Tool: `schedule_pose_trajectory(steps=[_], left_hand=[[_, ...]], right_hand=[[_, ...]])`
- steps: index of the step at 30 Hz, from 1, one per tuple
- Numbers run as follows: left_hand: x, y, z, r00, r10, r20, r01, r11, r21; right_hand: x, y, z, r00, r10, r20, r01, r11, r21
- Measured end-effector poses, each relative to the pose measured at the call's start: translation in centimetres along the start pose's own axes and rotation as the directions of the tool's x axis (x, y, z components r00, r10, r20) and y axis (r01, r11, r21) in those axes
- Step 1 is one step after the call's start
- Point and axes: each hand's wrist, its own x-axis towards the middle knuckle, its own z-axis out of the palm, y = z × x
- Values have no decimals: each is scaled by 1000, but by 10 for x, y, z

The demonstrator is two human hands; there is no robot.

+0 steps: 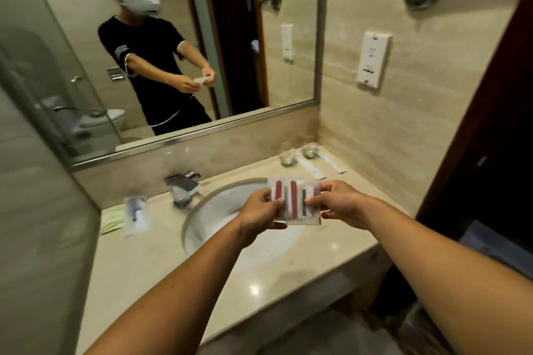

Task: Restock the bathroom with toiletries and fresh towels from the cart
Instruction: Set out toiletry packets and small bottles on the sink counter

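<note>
Toiletry packets (292, 200), clear-wrapped: pinched over the sink (230, 228) by left hand (261, 215) and right hand (339, 204), each grip clamped on an edge. Two glasses (287, 154) stood on the surface (150, 262), contents indiscernible.

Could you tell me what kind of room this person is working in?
Most likely a hotel bathroom: a sink set in a stone counter below a wall mirror, with two glasses and wrapped toiletries laid out.
</note>
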Motion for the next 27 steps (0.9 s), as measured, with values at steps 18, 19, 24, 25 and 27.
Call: schedule_pose_trajectory(steps=[18, 19, 24, 25, 27], left_hand=[[-13, -63, -196, 892, -213, -398, 138, 968, -209], [-7, -67, -206, 885, -224, -407, 150, 967, -206], [20, -81, -239, 846, -242, -475, 157, 964, -212], [26, -83, -245, 832, -244, -498, 156, 965, -212], [36, -90, -255, 792, -259, -553, 178, 964, -197]], right_hand=[[110, -55, 228, 929, -28, 370, 106, 976, -191], [118, -59, 237, 923, -34, 384, 119, 973, -199], [155, -73, 278, 909, -49, 414, 138, 972, -188], [165, -74, 287, 903, -38, 428, 130, 974, -188], [179, -72, 301, 877, 13, 480, 96, 975, -202]])
